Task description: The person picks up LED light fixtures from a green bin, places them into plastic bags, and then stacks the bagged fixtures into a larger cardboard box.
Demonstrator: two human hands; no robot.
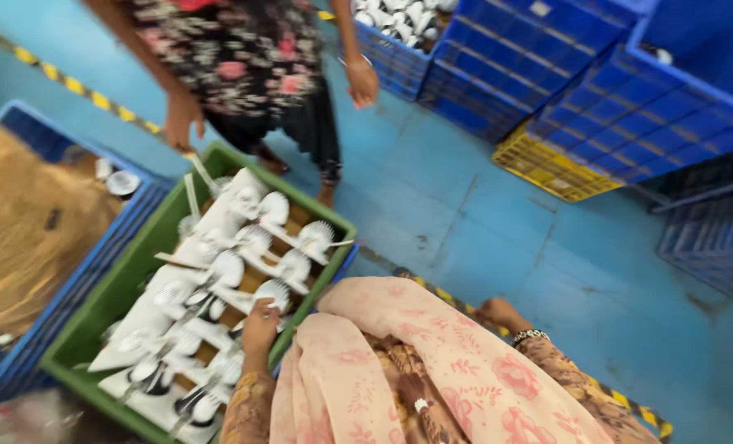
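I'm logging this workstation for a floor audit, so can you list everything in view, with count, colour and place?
Green crate: one, green, lower left on the floor.
Ribbed parts: many, white, on cardboard inside the green crate.
Blue crates: several, blue, stacked upper right.
Yellow crate: one, yellow, under the blue stack.
Hazard tape: yellow-black stripes, on the blue floor.
Co-worker: one, floral dark clothing, standing beyond the green crate.
Left hand: on the parts at the crate's near edge.
Right hand: empty, near the floor.
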